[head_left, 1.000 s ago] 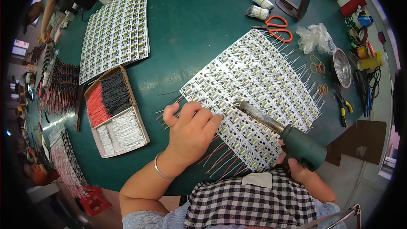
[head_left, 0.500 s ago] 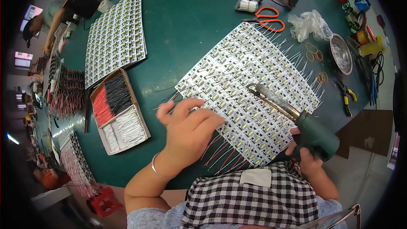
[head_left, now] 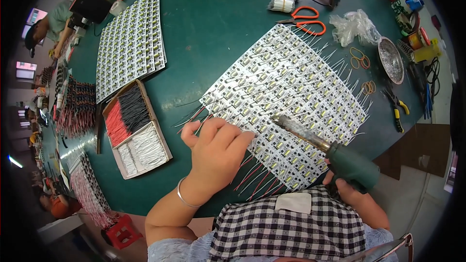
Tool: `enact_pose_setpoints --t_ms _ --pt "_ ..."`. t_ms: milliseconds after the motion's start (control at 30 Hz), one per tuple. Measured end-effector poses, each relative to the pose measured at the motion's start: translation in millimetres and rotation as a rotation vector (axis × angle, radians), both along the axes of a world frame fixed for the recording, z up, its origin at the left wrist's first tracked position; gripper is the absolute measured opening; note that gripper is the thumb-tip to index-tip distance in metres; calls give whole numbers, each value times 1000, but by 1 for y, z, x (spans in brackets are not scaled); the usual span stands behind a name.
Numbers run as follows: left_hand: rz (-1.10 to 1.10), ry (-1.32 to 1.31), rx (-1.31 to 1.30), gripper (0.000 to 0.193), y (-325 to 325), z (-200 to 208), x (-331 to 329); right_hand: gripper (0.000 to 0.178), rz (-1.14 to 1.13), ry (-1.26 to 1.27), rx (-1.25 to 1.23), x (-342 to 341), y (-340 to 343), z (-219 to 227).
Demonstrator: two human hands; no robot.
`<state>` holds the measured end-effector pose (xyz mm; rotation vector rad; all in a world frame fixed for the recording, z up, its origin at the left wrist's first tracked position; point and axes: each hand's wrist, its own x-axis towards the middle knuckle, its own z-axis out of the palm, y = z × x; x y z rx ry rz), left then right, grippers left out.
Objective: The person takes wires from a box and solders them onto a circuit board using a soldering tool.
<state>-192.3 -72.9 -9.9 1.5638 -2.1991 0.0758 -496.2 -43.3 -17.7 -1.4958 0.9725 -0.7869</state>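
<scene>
A white panel of small circuit boards (head_left: 279, 70) lies on the green table, with thin wires sticking out along its edges. My right hand (head_left: 345, 190) is wrapped round the handle of a green soldering gun (head_left: 353, 166). The gun's dark metal tip hovers over or touches the middle of the panel; I cannot tell which. Over the panel's near left edge is my left hand (head_left: 216, 151), its fingers bent and drawn together. Whatever those fingertips pinch is hidden. Red, black and white wires hang from the panel beside this hand.
Left of the panel stands a box of red, black and white wires (head_left: 137, 131), near another board panel (head_left: 131, 43). Orange-handled scissors (head_left: 310, 21), a plastic bag (head_left: 357, 28), rubber bands (head_left: 359, 58), a metal bowl (head_left: 391, 60) and pliers (head_left: 395, 109) lie right. Another person (head_left: 56, 24) sits far left.
The soldering gun in my right hand has moved left and slightly nearer me, its tip shifting across the panel. My left hand has dropped slightly toward me.
</scene>
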Motion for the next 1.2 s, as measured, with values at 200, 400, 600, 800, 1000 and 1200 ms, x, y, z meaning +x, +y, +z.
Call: enact_pose_setpoints --t_ms 200,400,600,800,1000,1200 --pt "-29 -68 -35 14 -2 -11 -3 26 149 163 -90 8 -14 11" --pt "-28 -57 1 14 -1 -13 -1 34 208 252 -203 14 -11 8" --pt "-34 -45 -5 13 -2 -13 -1 29 171 363 -277 16 -8 7" --pt "-45 -31 -7 13 -4 -13 0 29 186 364 -329 24 -12 11" --pt "-65 -28 4 14 -5 -14 1 21 224 470 -619 31 -12 14" --pt "-66 -37 14 14 -4 -13 1 24 3 106 -95 20 -4 14"
